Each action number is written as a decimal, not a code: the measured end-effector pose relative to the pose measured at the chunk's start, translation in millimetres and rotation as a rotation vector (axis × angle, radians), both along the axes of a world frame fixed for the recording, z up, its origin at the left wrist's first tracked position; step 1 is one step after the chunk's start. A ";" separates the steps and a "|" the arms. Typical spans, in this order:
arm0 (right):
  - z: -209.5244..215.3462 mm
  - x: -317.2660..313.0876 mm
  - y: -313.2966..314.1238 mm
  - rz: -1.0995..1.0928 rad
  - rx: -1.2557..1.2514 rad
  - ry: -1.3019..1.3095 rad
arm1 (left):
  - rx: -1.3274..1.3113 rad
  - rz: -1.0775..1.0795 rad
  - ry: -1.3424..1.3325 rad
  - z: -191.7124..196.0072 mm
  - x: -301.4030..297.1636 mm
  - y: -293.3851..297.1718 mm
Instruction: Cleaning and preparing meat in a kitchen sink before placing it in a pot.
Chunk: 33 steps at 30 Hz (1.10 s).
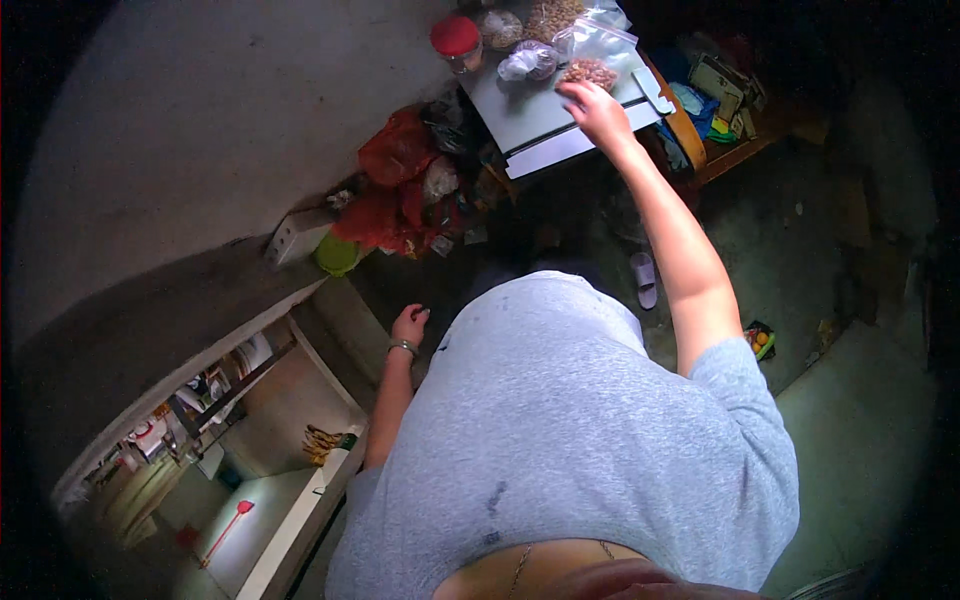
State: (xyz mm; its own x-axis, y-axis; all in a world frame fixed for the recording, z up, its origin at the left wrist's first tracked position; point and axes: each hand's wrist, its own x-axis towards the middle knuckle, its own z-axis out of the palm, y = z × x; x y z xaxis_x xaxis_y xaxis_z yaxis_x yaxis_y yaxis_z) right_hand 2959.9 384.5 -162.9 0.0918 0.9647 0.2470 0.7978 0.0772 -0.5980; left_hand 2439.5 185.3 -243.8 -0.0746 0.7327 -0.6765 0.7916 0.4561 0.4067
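My right arm stretches forward over a white-topped surface (540,115). There my right hand (600,112), its fingers loosely bent and a little apart, is at the lower edge of a clear plastic bag of reddish peanuts (588,72). I cannot tell whether the fingertips touch the bag. Beside it sits a knotted plastic bag with dark contents (530,62). My left hand (408,325) hangs low at my side with a band on its wrist. Its fingers are curled in, and a small dark spot shows at the fingertips; what it is stays unclear.
A jar with a red lid (456,38) and a bag of tan nuts or beans (552,18) stand farther back. Red plastic bags (398,150) pile up left of the surface. A wooden seat (690,130) holds clutter at right. A slipper (644,280) lies on the floor.
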 end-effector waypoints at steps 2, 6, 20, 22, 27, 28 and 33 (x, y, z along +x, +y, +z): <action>-2.7 -20.7 47.1 0.082 0.001 -0.184 | -0.018 0.048 0.049 -14.8 -20.1 -26.5; -49.6 10.8 125.5 0.145 0.106 -0.538 | 0.026 0.179 -0.027 -35.9 -47.2 -77.1; -34.5 -9.4 88.1 -0.004 -0.010 -0.436 | 0.281 0.669 -0.374 -60.3 -104.7 -196.8; -31.5 -26.6 75.8 0.067 -0.006 -0.042 | 0.207 0.412 -0.202 -27.5 -119.2 -179.9; 3.2 -132.7 -20.1 0.199 -0.476 1.089 | 0.348 0.739 -0.460 31.2 -103.0 -122.3; 27.4 -175.9 -47.3 0.165 -0.576 1.119 | 0.390 0.760 -0.584 54.2 -93.1 -101.8; 55.3 -291.3 -106.9 0.509 -0.803 1.499 | 0.452 0.628 -1.112 147.5 -45.7 -24.0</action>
